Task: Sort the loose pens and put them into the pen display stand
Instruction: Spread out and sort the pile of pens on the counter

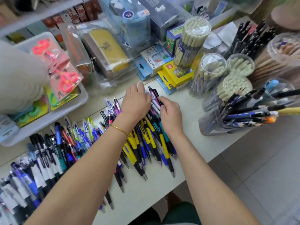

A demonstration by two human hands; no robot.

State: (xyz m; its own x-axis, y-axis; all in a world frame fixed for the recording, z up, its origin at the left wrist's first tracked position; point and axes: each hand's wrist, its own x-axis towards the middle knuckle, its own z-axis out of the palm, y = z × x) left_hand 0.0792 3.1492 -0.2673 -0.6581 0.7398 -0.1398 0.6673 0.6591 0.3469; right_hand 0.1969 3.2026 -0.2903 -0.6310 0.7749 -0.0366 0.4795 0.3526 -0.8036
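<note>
Touching pens (146,143): left hand (134,103) flat, right hand (170,111) gripping; box (154,60) reads AIHAO.

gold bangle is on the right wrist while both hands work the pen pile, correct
No. The head view shows the gold bangle on the left wrist, just behind the left hand, not the right. Both hands, the right hand included, do work the pen pile.
</note>
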